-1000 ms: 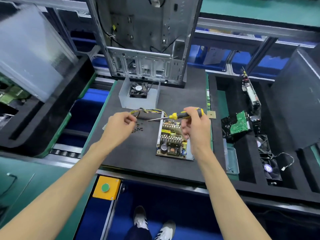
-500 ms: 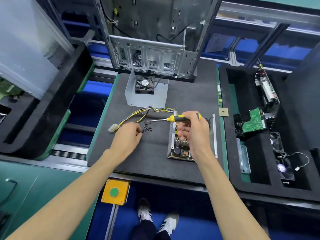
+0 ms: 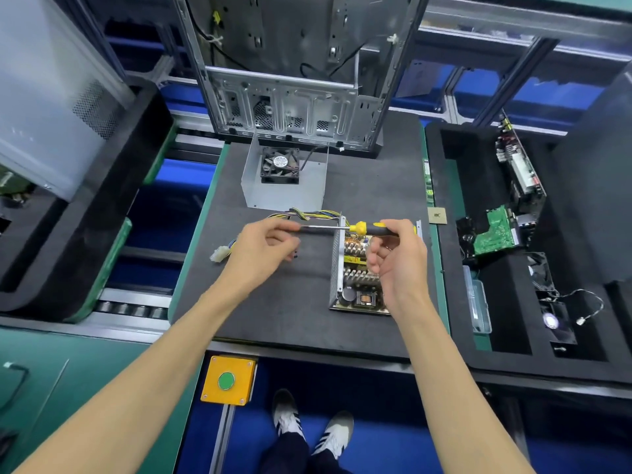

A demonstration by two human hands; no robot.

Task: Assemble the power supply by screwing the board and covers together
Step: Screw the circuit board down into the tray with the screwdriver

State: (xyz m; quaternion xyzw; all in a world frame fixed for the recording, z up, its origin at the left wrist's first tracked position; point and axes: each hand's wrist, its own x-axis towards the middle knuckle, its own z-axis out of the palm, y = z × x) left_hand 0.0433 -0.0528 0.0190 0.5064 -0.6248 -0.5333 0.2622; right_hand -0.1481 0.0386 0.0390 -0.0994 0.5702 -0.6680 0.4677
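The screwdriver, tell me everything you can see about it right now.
The screwdriver has a yellow and black handle, apparently plastic, and a thin bare metal shaft. It lies about level, raised above the power supply board, handle to the right, tip pointing left. The right hand grips the handle from below; the left hand has its fingertips at the shaft's tip. Whether a screw sits on the tip is hidden.

Both bare forearms reach forward from the near edge of the bench, converging toward its middle. The left hand (image 3: 261,246) has its fingers curled, thumb and fingertips pinched together at the tip of a screwdriver (image 3: 362,228). The right hand (image 3: 398,260) grips the screwdriver's handle, shaft level, remaining fingers curled loosely inward.
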